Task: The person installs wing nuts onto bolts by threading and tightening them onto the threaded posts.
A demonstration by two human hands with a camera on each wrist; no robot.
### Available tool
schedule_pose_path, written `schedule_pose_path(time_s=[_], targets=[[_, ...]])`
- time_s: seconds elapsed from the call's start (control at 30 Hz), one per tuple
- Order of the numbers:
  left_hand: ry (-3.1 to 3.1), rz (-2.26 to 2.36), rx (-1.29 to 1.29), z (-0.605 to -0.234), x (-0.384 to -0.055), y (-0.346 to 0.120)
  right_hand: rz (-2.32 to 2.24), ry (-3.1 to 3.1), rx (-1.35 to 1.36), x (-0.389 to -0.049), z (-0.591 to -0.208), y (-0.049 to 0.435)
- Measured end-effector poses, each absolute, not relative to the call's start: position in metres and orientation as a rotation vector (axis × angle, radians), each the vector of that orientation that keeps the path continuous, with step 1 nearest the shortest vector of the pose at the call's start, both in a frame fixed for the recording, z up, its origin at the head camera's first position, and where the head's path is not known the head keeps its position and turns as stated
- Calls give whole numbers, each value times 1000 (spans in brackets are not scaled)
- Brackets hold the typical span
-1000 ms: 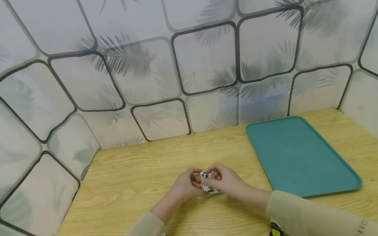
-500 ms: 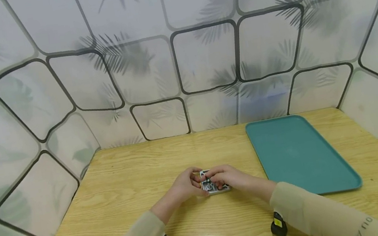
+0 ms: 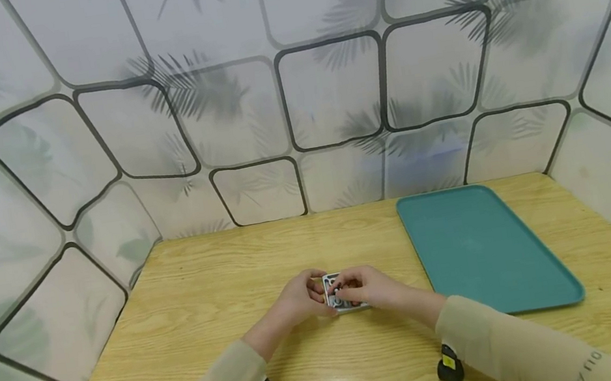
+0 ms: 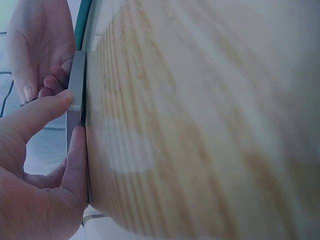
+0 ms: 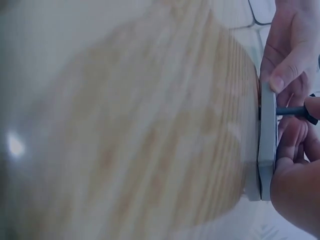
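Observation:
A small silver-grey rectangular block [image 3: 327,280] with recesses in its top lies flat near the middle of the wooden table. My left hand [image 3: 300,299] grips its left end, the thumb [image 4: 55,106] on the near corner and the fingers along the side. A dark bolt-like pin [image 5: 291,111] with a wider head stands up from the block in the right wrist view. My right hand [image 3: 376,286] pinches that head between thumb and fingertips, its other fingers curled over the block's right part. The right hand hides much of the block's top.
A teal tray [image 3: 477,250] lies on the wooden table [image 3: 223,275] to the right of my hands. Patterned curtain-like walls [image 3: 332,94] enclose the table's back and sides. A black wrist device [image 3: 449,366] hangs under each sleeve.
My right hand has shifted slightly right over the block, uncovering more of it, and its thumb and fingers have changed position at the pin. My left hand and the block stay in place.

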State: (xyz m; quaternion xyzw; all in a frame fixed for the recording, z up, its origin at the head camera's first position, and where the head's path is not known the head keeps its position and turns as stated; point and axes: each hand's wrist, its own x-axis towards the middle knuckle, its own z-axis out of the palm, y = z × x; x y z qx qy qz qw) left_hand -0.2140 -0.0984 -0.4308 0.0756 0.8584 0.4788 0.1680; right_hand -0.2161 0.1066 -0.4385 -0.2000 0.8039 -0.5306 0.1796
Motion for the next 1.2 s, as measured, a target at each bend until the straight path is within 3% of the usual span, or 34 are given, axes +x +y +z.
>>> schedule_pose_path(time_s=[0.37, 0.63, 0.87, 1.2], targets=[[2429, 1391, 224, -432, -214, -98, -1609, 2544, -279, -202, -444, 84], [2416, 1398, 236, -434, -216, -99, -1591, 2581, -238, -200, -443, 82], [2433, 1383, 265, -434, -216, -100, -1745, 2255, -472, -205, -437, 99], [2425, 1375, 217, -433, -216, -98, -1600, 2094, -736, -221, -443, 116]])
